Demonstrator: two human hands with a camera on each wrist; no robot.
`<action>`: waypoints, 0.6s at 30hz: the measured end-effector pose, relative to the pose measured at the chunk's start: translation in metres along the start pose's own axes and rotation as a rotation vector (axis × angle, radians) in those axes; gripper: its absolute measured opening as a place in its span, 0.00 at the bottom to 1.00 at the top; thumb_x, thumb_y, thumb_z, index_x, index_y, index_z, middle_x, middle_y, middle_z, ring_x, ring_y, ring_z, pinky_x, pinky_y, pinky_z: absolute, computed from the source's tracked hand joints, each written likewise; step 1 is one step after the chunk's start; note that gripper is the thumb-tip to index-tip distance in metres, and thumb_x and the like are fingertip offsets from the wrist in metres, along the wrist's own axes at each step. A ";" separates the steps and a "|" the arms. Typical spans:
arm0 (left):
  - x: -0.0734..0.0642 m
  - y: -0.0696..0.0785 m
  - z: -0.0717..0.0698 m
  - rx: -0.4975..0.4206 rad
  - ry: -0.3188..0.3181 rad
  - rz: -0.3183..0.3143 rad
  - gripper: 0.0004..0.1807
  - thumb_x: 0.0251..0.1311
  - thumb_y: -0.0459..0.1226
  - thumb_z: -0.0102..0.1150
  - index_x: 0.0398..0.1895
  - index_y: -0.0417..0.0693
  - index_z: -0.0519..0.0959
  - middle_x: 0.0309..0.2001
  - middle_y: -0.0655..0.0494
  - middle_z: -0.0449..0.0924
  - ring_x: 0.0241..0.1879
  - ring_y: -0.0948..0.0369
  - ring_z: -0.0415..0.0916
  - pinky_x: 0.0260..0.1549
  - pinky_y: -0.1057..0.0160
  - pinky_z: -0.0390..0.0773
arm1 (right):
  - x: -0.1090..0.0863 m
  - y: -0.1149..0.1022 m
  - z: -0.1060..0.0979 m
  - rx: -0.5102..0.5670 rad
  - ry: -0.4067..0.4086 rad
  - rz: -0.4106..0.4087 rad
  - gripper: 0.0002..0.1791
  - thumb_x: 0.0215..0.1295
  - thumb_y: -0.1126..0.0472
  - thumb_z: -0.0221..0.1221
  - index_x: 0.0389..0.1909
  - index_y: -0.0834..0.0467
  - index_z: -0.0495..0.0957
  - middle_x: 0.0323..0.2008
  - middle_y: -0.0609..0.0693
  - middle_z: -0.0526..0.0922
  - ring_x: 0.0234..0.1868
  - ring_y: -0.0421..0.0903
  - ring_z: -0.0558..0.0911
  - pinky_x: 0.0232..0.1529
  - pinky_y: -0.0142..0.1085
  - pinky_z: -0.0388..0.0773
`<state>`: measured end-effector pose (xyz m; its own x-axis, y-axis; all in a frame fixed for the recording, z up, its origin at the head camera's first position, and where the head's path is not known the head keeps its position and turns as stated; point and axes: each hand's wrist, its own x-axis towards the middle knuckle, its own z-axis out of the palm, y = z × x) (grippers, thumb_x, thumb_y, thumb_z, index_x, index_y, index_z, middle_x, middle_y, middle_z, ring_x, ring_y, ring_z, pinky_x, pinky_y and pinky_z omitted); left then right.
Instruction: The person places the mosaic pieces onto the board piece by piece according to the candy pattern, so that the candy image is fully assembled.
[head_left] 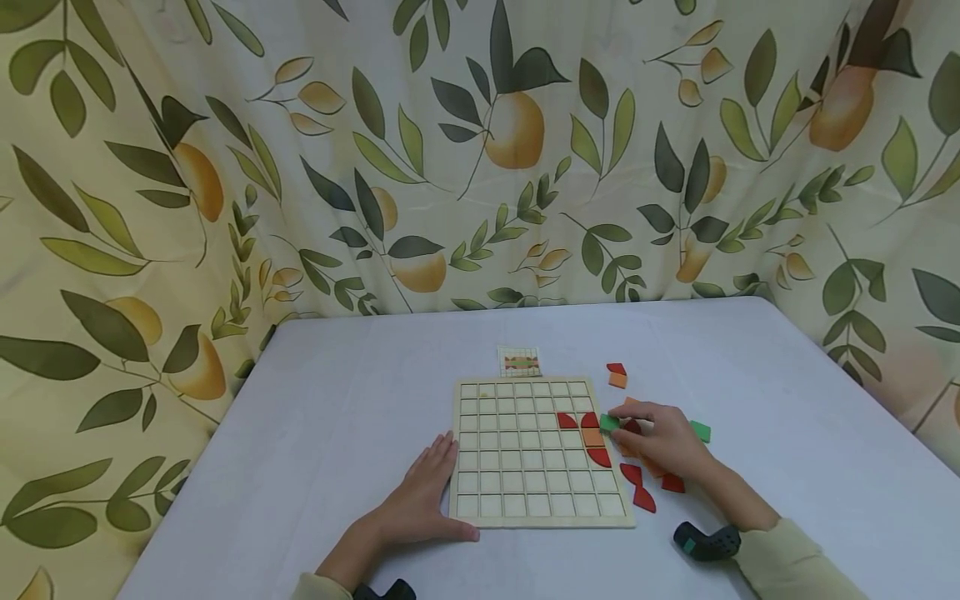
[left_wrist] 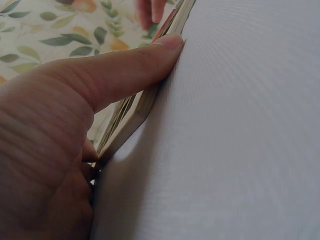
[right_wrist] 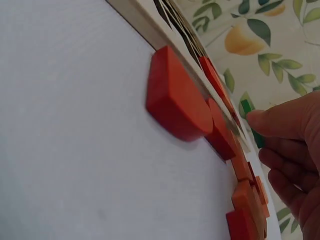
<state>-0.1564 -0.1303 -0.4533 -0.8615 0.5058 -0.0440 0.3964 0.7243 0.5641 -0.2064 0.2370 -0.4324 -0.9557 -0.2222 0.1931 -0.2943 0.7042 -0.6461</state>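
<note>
A pale wooden grid board (head_left: 517,483) lies flat on the table. My left hand (head_left: 422,497) rests along its left edge, fingers straight, with the thumb (left_wrist: 132,70) at the near corner. Over the board's right edge my right hand (head_left: 670,440) pinches a green square tile (head_left: 609,423) between thumb and fingers; the right wrist view shows the tile (right_wrist: 256,135) edge-on. On the board near that edge sit an orange square (head_left: 592,437) and red quarter-round pieces, one red piece (head_left: 567,421) slightly further left. A small pattern card (head_left: 520,362) lies behind the board.
Loose tiles lie right of the board: a red piece (head_left: 643,499) near the front, a green tile (head_left: 701,431) beyond my right hand, and an orange tile (head_left: 617,380) at the back. My right hand partly covers several more. A patterned curtain (head_left: 465,167) hangs behind the white table (head_left: 337,392).
</note>
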 end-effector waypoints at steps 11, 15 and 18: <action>0.001 0.001 0.000 0.009 -0.013 -0.002 0.68 0.36 0.69 0.60 0.71 0.36 0.43 0.72 0.47 0.35 0.70 0.56 0.29 0.65 0.53 0.38 | 0.004 -0.001 0.010 0.069 -0.017 -0.061 0.17 0.53 0.62 0.67 0.45 0.59 0.81 0.35 0.46 0.79 0.32 0.47 0.71 0.20 0.29 0.71; 0.000 0.001 -0.001 0.012 -0.013 -0.015 0.68 0.35 0.69 0.61 0.71 0.36 0.43 0.72 0.47 0.35 0.70 0.56 0.29 0.65 0.53 0.39 | 0.007 -0.004 0.015 0.086 -0.042 -0.148 0.18 0.53 0.60 0.67 0.46 0.58 0.81 0.39 0.46 0.81 0.31 0.45 0.72 0.21 0.30 0.72; 0.000 0.001 -0.001 0.010 -0.012 -0.013 0.68 0.35 0.69 0.61 0.71 0.36 0.43 0.72 0.47 0.35 0.70 0.56 0.29 0.65 0.53 0.38 | 0.009 -0.006 0.018 0.076 -0.043 -0.217 0.17 0.52 0.62 0.67 0.45 0.58 0.81 0.41 0.46 0.83 0.35 0.44 0.75 0.25 0.30 0.73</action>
<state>-0.1566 -0.1300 -0.4518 -0.8628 0.5018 -0.0612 0.3883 0.7353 0.5555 -0.2137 0.2191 -0.4399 -0.8686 -0.3922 0.3028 -0.4896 0.5848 -0.6468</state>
